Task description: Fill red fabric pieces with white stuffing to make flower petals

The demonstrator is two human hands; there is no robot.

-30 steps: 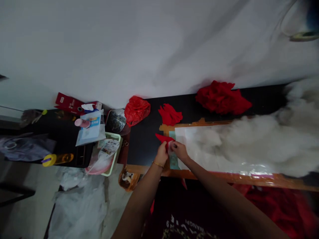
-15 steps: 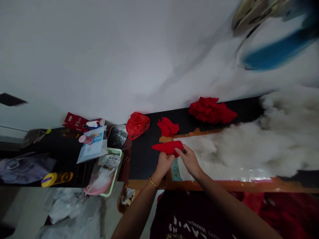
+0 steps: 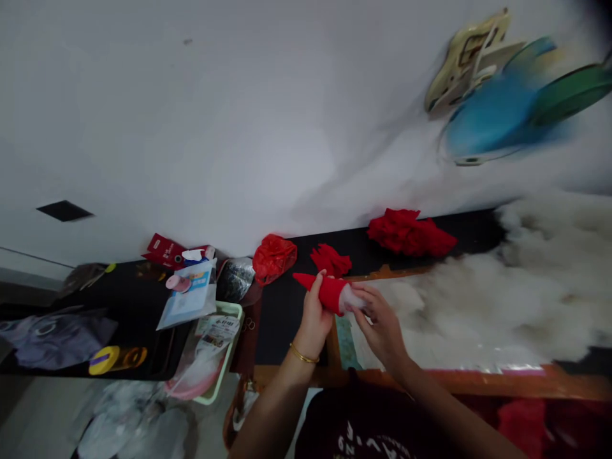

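Fingers of the left hand point(image 3: 315, 317) wrap a red, pointed fabric cone point(image 3: 331, 293) over the black tabletop point(image 3: 280, 319); the right hand point(image 3: 382, 324) pinches, partly hiding, white fluffy stuffing point(image 3: 350, 297) at its wide end, unseen half a second ago. The white fibre heap point(image 3: 521, 306) is cut off rightward.

As for the red fabric cone point(image 3: 329, 292), tapers to a narrow tip on the left, looks rounded and filled out, slants slightly so that the wide end sits lower in the view, and rests in the grasp of the left hand point(image 3: 316, 322). As for the white fibre stuffing point(image 3: 351, 297), bulges as a soft, loose tuft from that wide right-hand end, past the red rim, and lies between the fingers of the right hand point(image 3: 383, 324).
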